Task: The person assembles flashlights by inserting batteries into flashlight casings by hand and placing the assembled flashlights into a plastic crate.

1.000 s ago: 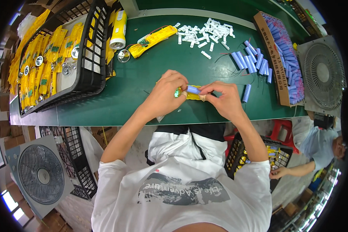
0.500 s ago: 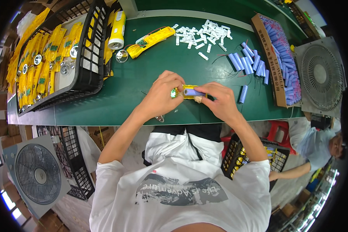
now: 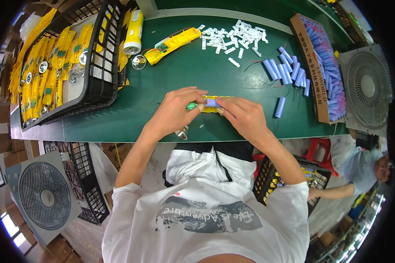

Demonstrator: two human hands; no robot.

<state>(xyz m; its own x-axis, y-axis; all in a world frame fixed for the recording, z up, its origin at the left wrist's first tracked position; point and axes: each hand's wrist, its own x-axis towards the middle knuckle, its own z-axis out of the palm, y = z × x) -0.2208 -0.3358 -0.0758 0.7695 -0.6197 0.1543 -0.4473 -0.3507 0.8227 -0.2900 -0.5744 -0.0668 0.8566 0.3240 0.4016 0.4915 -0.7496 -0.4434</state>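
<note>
My left hand and my right hand meet over the near part of the green table. Between them they hold a yellow flashlight half-shell with a small green circuit board at its left end. A blue cylindrical battery lies in the shell, pinched by my right fingers. A silver reflector cup sits on the table just under my left wrist.
A black crate of yellow shells stands at the left. Another open yellow shell, a finished flashlight, white clips, loose blue batteries and a battery box lie farther back. Another person crouches at the right.
My hands have drawn slightly closer to me and together. The battery sits lower in the yellow shell than a second ago.
</note>
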